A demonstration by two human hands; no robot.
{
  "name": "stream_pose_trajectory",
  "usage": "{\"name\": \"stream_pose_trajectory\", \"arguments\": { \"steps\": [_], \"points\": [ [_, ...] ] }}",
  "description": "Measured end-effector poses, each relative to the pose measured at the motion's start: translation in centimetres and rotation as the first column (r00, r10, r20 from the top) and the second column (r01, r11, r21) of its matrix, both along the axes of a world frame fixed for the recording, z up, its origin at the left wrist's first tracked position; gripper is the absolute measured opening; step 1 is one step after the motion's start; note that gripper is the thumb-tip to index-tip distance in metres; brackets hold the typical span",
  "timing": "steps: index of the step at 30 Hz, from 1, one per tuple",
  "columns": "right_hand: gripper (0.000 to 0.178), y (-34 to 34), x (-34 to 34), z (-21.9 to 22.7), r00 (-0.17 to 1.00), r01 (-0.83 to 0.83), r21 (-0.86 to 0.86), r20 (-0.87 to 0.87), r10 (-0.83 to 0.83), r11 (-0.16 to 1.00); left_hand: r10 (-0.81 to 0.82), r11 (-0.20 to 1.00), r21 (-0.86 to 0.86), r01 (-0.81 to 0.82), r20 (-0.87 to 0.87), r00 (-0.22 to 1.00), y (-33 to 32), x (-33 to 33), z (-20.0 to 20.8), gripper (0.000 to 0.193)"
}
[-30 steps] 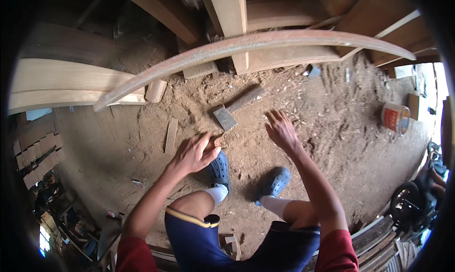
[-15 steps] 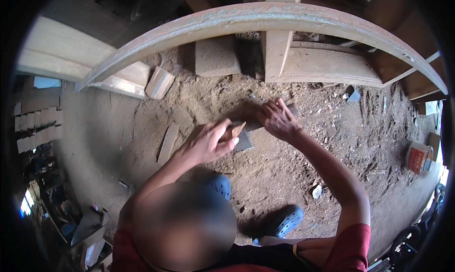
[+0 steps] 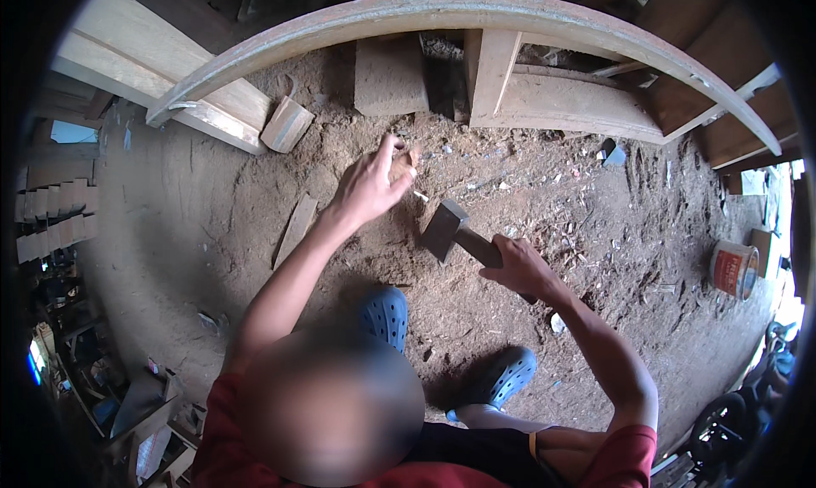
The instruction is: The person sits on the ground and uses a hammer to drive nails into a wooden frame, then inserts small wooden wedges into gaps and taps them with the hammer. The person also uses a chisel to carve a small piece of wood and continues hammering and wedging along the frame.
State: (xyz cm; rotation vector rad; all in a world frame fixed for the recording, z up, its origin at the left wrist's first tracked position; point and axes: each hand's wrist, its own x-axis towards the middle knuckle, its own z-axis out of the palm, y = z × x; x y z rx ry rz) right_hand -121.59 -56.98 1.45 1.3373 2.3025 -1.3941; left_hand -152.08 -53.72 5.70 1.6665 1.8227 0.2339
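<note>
My right hand is closed around the handle of a mallet with a dark, blocky head. The head points left and hangs over the sawdust-covered ground, between my two hands. Farther off and to the left, my left hand has its thumb and fingers bent around a small brown piece of wood. The fingers partly cover that piece, so its full shape is hidden. The mallet and the wood piece are apart. A short white stick lies just right of my left thumb.
A long curved wooden beam arches across the far side, before a wooden frame. A wood block and a thin board lie at left. A bucket stands at right. My blue clogs are on the ground below.
My left hand has moved farther away with the wood piece. My right hand has come nearer, and the mallet's head and handle now show plainly, apart from the left hand.
</note>
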Motion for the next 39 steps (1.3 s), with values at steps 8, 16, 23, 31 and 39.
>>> {"name": "stream_pose_trajectory", "arguments": {
  "steps": [8,16,23,31,39],
  "points": [
    [0.04,-0.3,-1.0,5.5,0.951,0.272,-0.304,-0.058,-0.303,0.913,-0.035,0.894,0.428,0.135,-0.235,0.971,6.5,-2.9,-2.9,0.037],
    [0.035,-4.1,-2.8,5.6,0.771,0.617,-0.131,-0.098,-0.63,0.776,-0.077,0.929,0.359,0.092,-0.057,0.995,0.0,4.2,-10.5,0.026],
    [0.023,-5.0,-5.4,2.2,0.651,0.705,-0.186,-0.214,-0.729,0.684,-0.1,0.829,0.494,0.264,-0.332,0.938,-2.3,6.2,-13.9,0.024],
    [0.03,-4.0,-6.3,3.5,0.647,0.719,-0.18,-0.177,-0.741,0.671,-0.095,0.854,0.45,0.263,-0.362,0.927,-3.2,6.7,-12.4,0.021],
    [0.028,-4.5,-6.7,3.4,0.44,0.81,-0.152,-0.483,-0.757,0.567,-0.226,0.871,0.348,0.346,-0.341,0.912,-2.8,6.7,-9.8,0.029]
  ]
}}
